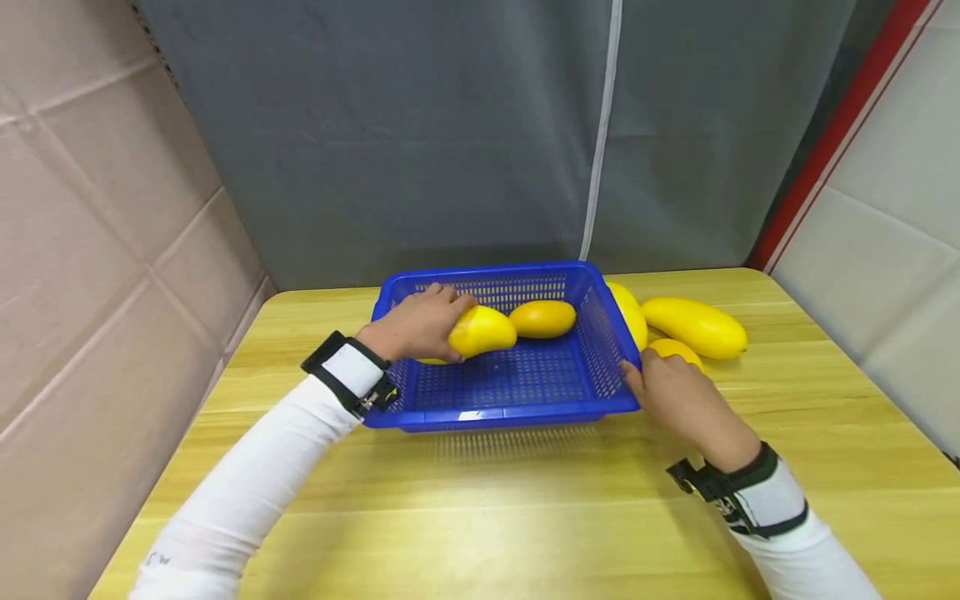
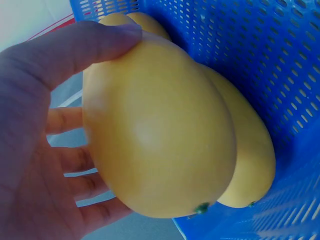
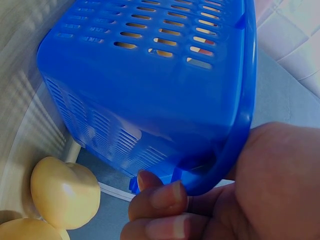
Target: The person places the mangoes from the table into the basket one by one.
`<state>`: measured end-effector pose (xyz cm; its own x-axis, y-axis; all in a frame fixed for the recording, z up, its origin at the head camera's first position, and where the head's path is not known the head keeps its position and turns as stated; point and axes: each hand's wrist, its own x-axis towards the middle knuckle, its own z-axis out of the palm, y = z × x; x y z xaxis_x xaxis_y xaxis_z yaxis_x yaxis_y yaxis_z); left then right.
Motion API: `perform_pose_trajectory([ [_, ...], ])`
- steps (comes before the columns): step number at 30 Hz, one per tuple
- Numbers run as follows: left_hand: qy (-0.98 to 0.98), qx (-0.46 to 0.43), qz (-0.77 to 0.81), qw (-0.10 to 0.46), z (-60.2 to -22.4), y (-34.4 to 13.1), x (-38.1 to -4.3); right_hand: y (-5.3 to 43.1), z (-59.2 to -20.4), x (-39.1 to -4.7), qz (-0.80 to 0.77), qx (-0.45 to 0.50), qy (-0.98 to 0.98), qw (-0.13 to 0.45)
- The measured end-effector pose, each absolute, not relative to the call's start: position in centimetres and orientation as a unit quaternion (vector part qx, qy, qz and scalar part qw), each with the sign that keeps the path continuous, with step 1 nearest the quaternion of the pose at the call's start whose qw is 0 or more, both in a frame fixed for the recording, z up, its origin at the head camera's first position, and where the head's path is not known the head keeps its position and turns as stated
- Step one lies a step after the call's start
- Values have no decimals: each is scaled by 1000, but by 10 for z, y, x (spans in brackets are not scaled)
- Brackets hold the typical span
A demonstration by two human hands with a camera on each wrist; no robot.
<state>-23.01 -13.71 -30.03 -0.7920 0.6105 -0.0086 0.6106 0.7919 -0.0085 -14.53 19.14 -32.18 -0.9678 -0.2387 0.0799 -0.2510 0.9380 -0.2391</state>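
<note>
A blue perforated plastic basket (image 1: pixel 495 416) stands on the table. Inside it, my left hand (image 1: pixel 420 323) grips a yellow mango (image 1: pixel 483 331), thumb on one side and fingers round the other, as the left wrist view shows. Beside the held mango lies a second one (image 2: pixel 252 165), mostly hidden by the hand in the head view. Another mango (image 1: pixel 543 319) rests farther right in the basket. My right hand (image 1: pixel 686 400) holds the basket's rim at the near right corner, with fingers curled under the edge in the right wrist view.
Outside the basket's right wall lie a yellow fruit (image 1: pixel 628 312), a long yellow fruit (image 1: pixel 697 327) and a rounder one (image 1: pixel 677 352) partly behind my right hand. A grey curtain (image 1: pixel 420 150) hangs behind the wooden table (image 1: pixel 510 533). Padded walls (image 1: pixel 112 250) flank the sides.
</note>
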Motion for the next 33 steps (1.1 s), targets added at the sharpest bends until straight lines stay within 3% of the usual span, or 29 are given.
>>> perform_pose_trajectory([
  [8,938,344,-36,8,-301,-130,-229,191,-322,-145,120,132,-983,38],
  [16,940,330,-56,61,-305,-126,-227,189,-321,-144,122,133,-983,29],
  [33,912,356,-175,105,-311,-108,-216,190,-322,-145,117,134,-984,32],
])
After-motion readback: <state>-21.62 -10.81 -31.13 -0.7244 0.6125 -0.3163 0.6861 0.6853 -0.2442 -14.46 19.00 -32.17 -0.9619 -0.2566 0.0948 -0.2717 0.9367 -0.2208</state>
